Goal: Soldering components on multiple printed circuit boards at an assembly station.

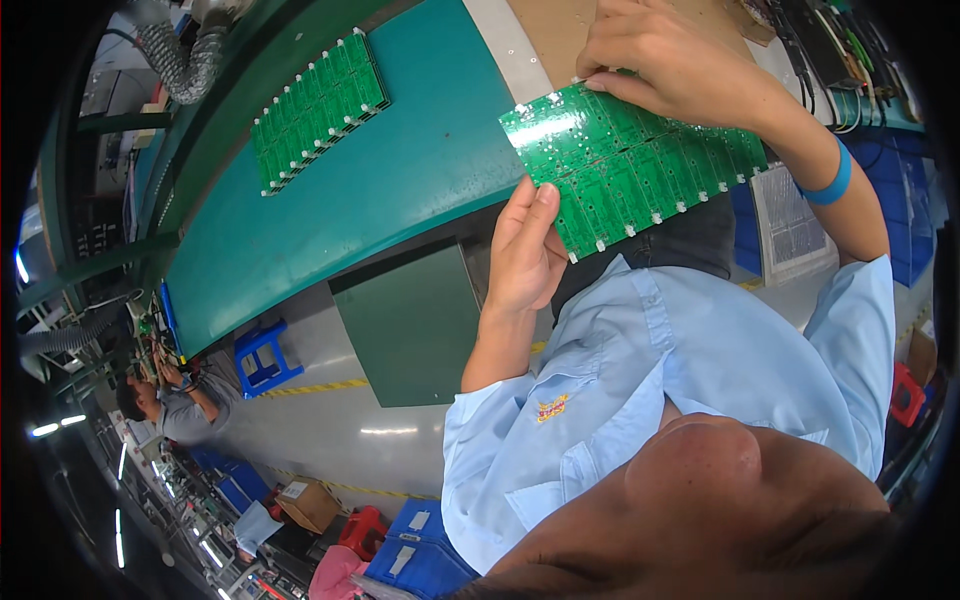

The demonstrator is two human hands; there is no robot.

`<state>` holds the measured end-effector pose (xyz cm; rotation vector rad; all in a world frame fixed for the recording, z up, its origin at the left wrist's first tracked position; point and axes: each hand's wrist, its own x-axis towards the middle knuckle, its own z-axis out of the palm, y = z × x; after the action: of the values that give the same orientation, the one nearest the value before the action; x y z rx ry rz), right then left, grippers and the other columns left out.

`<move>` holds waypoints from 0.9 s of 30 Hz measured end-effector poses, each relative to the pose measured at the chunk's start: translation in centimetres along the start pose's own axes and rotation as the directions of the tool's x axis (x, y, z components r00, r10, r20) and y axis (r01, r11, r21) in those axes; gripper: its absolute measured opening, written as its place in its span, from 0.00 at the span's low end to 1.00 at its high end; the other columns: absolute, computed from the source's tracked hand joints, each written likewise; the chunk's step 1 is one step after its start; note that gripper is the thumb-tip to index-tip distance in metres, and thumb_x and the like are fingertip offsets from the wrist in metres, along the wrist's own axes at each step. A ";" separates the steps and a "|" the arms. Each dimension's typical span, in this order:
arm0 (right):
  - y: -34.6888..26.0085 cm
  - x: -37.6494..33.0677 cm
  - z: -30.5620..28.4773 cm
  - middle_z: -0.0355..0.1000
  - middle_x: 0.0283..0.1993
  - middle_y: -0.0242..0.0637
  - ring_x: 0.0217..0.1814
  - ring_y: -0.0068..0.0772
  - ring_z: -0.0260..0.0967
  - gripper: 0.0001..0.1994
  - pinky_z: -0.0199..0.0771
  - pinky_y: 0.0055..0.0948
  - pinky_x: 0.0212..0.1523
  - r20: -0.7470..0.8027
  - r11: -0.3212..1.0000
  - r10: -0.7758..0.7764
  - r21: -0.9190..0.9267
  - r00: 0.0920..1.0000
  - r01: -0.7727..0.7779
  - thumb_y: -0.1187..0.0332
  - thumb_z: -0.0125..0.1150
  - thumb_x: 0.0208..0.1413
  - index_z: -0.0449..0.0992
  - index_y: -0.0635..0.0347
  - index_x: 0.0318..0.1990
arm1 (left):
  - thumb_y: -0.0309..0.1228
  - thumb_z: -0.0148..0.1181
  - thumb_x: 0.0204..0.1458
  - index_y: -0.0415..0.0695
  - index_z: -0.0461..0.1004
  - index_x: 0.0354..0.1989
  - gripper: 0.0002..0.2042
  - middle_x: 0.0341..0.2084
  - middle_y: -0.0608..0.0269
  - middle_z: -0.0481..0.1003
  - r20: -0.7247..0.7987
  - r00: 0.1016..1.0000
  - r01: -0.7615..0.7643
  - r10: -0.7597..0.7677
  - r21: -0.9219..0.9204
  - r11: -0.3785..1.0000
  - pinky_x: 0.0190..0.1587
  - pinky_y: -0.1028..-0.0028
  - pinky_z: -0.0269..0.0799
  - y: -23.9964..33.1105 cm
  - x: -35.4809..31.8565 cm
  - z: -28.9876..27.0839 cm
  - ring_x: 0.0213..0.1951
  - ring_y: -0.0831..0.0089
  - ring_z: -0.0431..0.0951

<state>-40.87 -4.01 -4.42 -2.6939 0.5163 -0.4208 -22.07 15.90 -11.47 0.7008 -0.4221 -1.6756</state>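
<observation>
A large green circuit board panel [640, 165], with white connectors along its edges, is held up tilted in front of my chest. My left hand [530, 240] grips its left edge, thumb on the face. At the upper edge, beside a white connector, my right hand [655, 60] is closed in a pinch with the thumb against the panel. Its fingers partly hide what lies between them. A blue band [832, 175] circles my right wrist. Farther left, a stack of similar green circuit boards [320, 110] rests on the teal-topped workbench [420, 120].
A dark green board [410, 320] juts out below the bench edge. Cables and tools [840, 60] crowd the far right. A blue stool [265, 358] stands on the floor, and another person [190, 405] works at the left. Blue bins [420, 550] sit behind me.
</observation>
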 end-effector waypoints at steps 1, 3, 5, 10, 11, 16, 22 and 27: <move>0.0 0.0 0.0 0.76 0.38 0.38 0.44 0.40 0.68 0.06 0.67 0.36 0.47 -0.012 1.000 0.004 0.006 1.000 -0.004 0.68 0.59 0.61 0.79 0.60 0.37 | 0.30 0.43 0.71 0.34 0.60 0.67 0.20 0.52 0.46 0.79 -0.004 1.000 0.002 -0.002 0.006 1.000 0.47 0.70 0.84 0.0 0.1 0.1 0.44 0.65 0.86; 0.1 0.0 0.0 0.76 0.37 0.38 0.43 0.40 0.69 0.05 0.67 0.36 0.47 -0.037 1.000 0.013 0.020 0.999 -0.012 0.70 0.60 0.60 0.79 0.61 0.36 | 0.30 0.43 0.71 0.34 0.61 0.67 0.20 0.52 0.46 0.79 -0.011 1.000 0.007 -0.007 0.017 1.000 0.47 0.70 0.84 0.0 0.1 0.2 0.44 0.66 0.86; 0.2 0.0 -0.3 0.76 0.36 0.39 0.42 0.40 0.69 0.05 0.68 0.36 0.46 -0.055 0.998 0.048 0.046 0.997 -0.045 0.70 0.61 0.59 0.80 0.61 0.36 | 0.30 0.43 0.71 0.34 0.61 0.67 0.20 0.52 0.46 0.79 -0.004 1.000 0.001 -0.001 0.008 1.000 0.47 0.70 0.84 0.0 0.1 0.0 0.44 0.65 0.86; 2.1 -0.6 -0.7 0.77 0.36 0.39 0.41 0.41 0.70 0.05 0.71 0.36 0.45 -0.139 0.961 0.183 0.236 0.973 -0.147 0.72 0.61 0.57 0.80 0.62 0.37 | 0.30 0.44 0.71 0.34 0.62 0.66 0.19 0.52 0.47 0.79 0.005 1.000 -0.025 0.026 -0.012 1.000 0.47 0.70 0.83 0.0 -0.3 -1.2 0.45 0.66 0.85; 3.3 -1.3 -0.6 0.78 0.36 0.39 0.40 0.42 0.70 0.05 0.72 0.36 0.44 -0.171 0.931 0.217 0.333 0.961 -0.151 0.72 0.61 0.57 0.80 0.63 0.37 | 0.30 0.44 0.71 0.35 0.63 0.66 0.18 0.52 0.48 0.79 0.004 0.999 -0.032 0.032 -0.008 0.999 0.47 0.71 0.83 0.0 -0.4 -1.6 0.45 0.67 0.85; 7.4 -3.9 -2.0 0.78 0.35 0.40 0.38 0.43 0.71 0.06 0.74 0.37 0.43 -0.071 0.536 0.488 0.811 0.870 -0.234 0.73 0.61 0.56 0.80 0.65 0.38 | 0.29 0.44 0.71 0.34 0.64 0.66 0.19 0.53 0.47 0.78 -0.053 0.995 -0.088 0.088 -0.009 0.996 0.48 0.67 0.83 0.5 -1.4 -2.1 0.47 0.64 0.84; -0.5 -1.2 -5.1 0.79 0.34 0.42 0.36 0.45 0.72 0.07 0.74 0.38 0.42 -0.119 0.715 0.649 0.433 0.752 -0.549 0.73 0.59 0.56 0.80 0.67 0.38 | 0.32 0.43 0.71 0.37 0.63 0.68 0.21 0.60 0.47 0.74 -0.083 0.931 -0.355 0.356 0.034 0.934 0.55 0.60 0.78 4.1 -3.1 -6.2 0.54 0.60 0.80; -1.3 -1.5 -3.1 0.78 0.35 0.42 0.36 0.45 0.72 0.06 0.74 0.37 0.42 -0.120 0.861 0.507 0.129 0.854 -0.493 0.73 0.60 0.56 0.80 0.67 0.37 | 0.33 0.42 0.72 0.39 0.61 0.70 0.22 0.63 0.49 0.72 -0.101 0.869 -0.485 0.485 0.026 0.874 0.61 0.56 0.76 7.1 -4.3 -8.2 0.58 0.59 0.78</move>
<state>-42.93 -3.14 -1.49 -2.3217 1.1752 -0.4806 -10.99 19.26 -12.27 0.6162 -0.4778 -1.1559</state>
